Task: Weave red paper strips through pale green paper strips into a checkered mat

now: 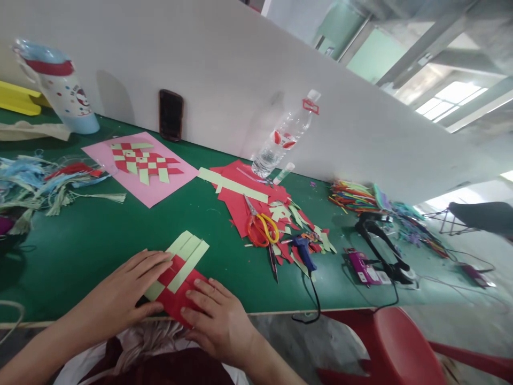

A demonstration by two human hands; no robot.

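My left hand (124, 291) lies flat, fingers stretched out, on a woven piece of red paper and pale green strips (178, 270) at the table's near edge. My right hand (218, 315) rests on the red paper's lower right part, fingers spread and pressing down. The green strips stick out past my left fingertips toward the far side. Neither hand grips anything.
A finished red-green weave lies on pink paper (140, 166). Red and green paper scraps (256, 203), orange-handled scissors (260, 227), a blue glue gun (304, 251), a plastic bottle (284, 136), a phone (170, 114), a flask (60, 85), coloured strips (352, 195) and a red chair (401, 347) are around.
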